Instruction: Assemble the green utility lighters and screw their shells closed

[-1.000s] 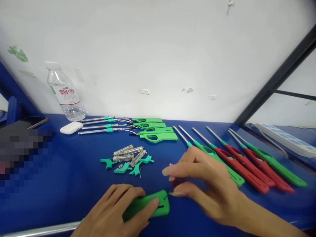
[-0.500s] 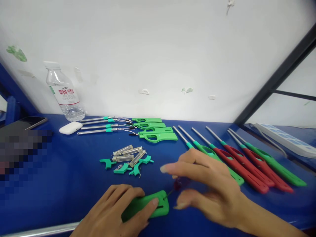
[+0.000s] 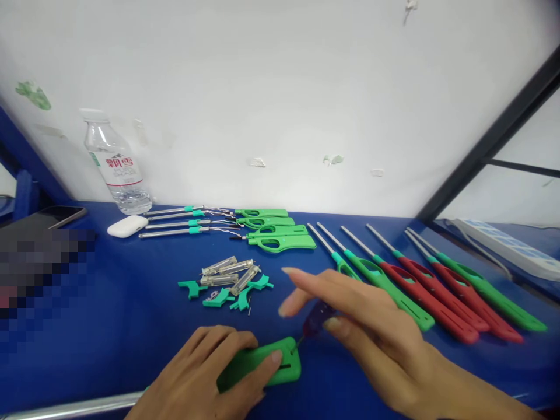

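My left hand is wrapped over a green gas lighter, thumb pressing near its slotted end. The lighter's metal tube runs out to the left under my hand. A small screwdriver with a dark red-purple handle leans toward me-right, its tip in a hole near the lighter's end. My right hand closes round that handle with thumb and fingers; the forefinger stretches past it. Behind my hands lie clear fuel tanks and teal triggers.
Opened green handle shells and loose metal tubes with wires lie toward the wall. Red lighters and green ones lie at right. A water bottle, white case and phone stand or lie at left; a power strip lies far right.
The fingers of my right hand have shifted around the screwdriver handle, showing more of it. The screwdriver tip stays at the lighter's hole, and my left hand keeps its hold.
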A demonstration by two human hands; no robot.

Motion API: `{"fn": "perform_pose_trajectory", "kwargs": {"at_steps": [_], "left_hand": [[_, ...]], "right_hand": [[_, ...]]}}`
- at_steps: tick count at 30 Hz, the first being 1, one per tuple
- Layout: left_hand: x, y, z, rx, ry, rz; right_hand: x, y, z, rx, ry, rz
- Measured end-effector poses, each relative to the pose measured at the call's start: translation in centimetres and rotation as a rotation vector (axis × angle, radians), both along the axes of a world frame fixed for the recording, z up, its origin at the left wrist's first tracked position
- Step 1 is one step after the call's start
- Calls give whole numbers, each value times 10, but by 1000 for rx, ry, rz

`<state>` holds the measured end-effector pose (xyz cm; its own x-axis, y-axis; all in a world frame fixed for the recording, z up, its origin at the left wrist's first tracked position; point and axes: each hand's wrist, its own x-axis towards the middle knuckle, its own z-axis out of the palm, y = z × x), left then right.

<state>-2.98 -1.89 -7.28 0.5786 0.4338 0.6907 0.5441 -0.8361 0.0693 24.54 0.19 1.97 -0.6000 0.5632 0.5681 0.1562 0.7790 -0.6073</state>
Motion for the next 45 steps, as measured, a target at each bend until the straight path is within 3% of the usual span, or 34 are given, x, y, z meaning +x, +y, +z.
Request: {"fn": "perform_pose_trajectory", "kwargs": {"at_steps": [7,14,23,29,36,45], "left_hand": [[-1,0,0,-30,80,15],[-1,-1,-1,8,32,9],[-1,1,3,19,40,15],[1,0,7,-21,45,18],[-2,-1,2,-14,21,-4],[0,2,5,-11,-9,-11]], "right_hand": [[-2,4,-3,107,79,-25],[-3,-1,1,-11,63,42],[-10,4,-2,50,146,25],[-6,1,5,88,77,14],[-4,0,5,-56,169,78],[-5,5,-1,36,212,37]]}}
